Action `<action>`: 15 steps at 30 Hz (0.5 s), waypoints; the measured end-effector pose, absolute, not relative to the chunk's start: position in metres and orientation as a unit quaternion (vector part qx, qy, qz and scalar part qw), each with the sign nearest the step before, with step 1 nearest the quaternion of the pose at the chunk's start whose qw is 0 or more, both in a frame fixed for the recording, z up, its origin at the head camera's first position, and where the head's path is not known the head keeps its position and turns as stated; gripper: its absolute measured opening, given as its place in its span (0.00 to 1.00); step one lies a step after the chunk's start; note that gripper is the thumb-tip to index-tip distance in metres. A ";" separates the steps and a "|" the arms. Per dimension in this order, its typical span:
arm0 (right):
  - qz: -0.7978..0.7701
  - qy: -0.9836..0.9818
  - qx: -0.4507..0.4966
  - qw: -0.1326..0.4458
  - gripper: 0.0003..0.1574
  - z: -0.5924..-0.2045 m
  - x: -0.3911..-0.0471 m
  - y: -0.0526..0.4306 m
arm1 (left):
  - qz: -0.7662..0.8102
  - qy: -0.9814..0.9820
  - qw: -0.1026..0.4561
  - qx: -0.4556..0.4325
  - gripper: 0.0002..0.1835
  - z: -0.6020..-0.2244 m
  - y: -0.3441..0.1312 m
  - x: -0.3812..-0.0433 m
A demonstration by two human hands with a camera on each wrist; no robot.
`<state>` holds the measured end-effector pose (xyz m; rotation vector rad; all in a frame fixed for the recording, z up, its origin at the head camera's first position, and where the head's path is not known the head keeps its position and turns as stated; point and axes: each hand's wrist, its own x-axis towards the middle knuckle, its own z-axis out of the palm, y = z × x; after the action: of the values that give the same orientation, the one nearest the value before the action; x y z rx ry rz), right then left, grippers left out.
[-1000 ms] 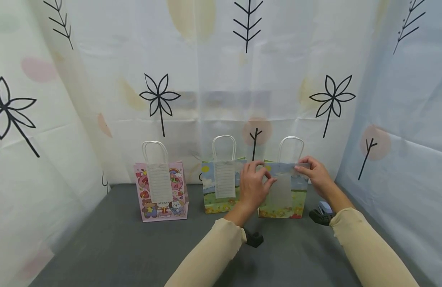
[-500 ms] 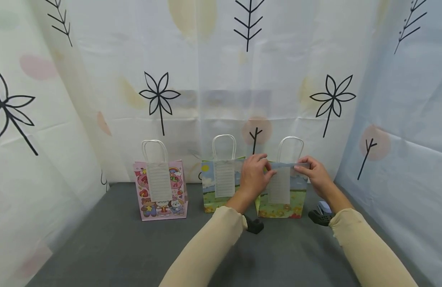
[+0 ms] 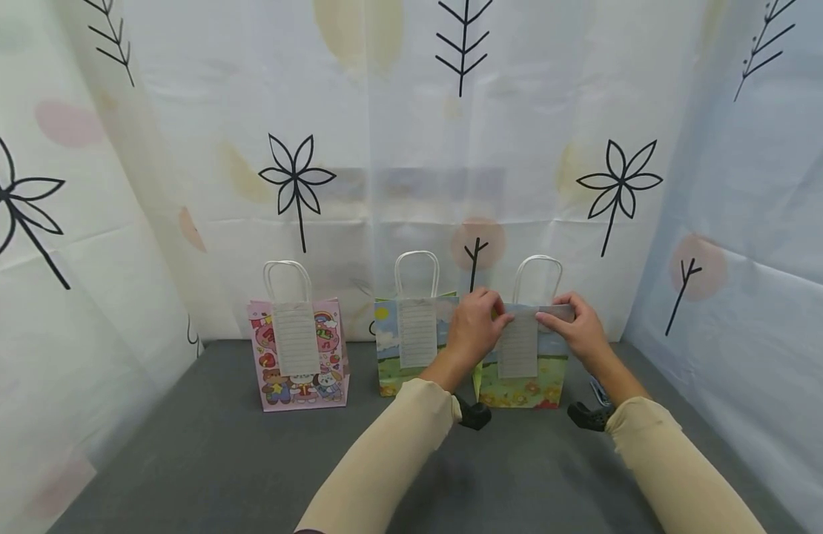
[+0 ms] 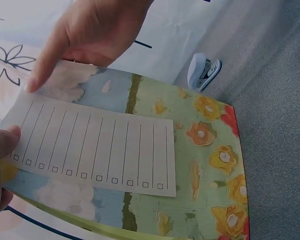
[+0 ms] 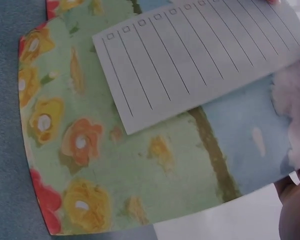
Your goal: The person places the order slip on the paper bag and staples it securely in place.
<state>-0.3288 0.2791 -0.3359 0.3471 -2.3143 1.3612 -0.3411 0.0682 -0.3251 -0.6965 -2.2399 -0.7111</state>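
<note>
A paper gift bag point(image 3: 552, 380) with a painted flower meadow and white handles stands at the right of the table. Against its front lies a lined checklist slip point(image 4: 92, 145) with small boxes along one side. My left hand point(image 3: 474, 326) pinches the bag's upper left edge, its thumb on the slip's top corner. The right hand point(image 3: 581, 332) grips the upper right edge, thumb laid on the slip's other top corner and fingers behind the bag. In the right wrist view the slip point(image 5: 200, 65) covers part of the meadow print, and only bits of the fingers show.
To the left stand a matching meadow bag point(image 3: 393, 374) and a pink cartoon bag point(image 3: 271, 397), each with a lined slip on its front. A blue-and-white stapler point(image 4: 197, 72) lies on the grey table point(image 3: 184, 452) beside the right wrist.
My right thumb has slid left onto the slip's top corner, and the right hand has shifted slightly left. Earlier, my left hand moved up to pinch the bag's top edge; the slip sits slightly higher.
</note>
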 end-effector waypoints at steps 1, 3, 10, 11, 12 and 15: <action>0.485 -0.838 0.120 0.220 0.24 -0.337 -0.329 0.278 | -0.274 -0.859 0.337 -0.269 0.12 -0.325 0.069 -0.341; 0.480 -0.841 0.111 0.226 0.26 -0.338 -0.329 0.276 | -0.275 -0.857 0.338 -0.273 0.12 -0.326 0.069 -0.341; 0.473 -0.844 0.103 0.232 0.25 -0.339 -0.327 0.273 | -0.291 -0.845 0.352 -0.277 0.15 -0.327 0.071 -0.341; 0.471 -0.844 0.105 0.233 0.24 -0.339 -0.327 0.273 | -0.298 -0.843 0.352 -0.276 0.16 -0.327 0.071 -0.340; 0.470 -0.845 0.107 0.234 0.24 -0.338 -0.326 0.273 | -0.304 -0.841 0.352 -0.275 0.16 -0.327 0.071 -0.340; 0.466 -0.845 0.113 0.235 0.23 -0.337 -0.324 0.274 | -0.328 -0.836 0.347 -0.272 0.17 -0.328 0.071 -0.338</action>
<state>-0.3244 0.2735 -0.3374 0.3113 -2.3194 1.2788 -0.3383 0.0712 -0.3280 -0.7068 -2.1675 -0.8499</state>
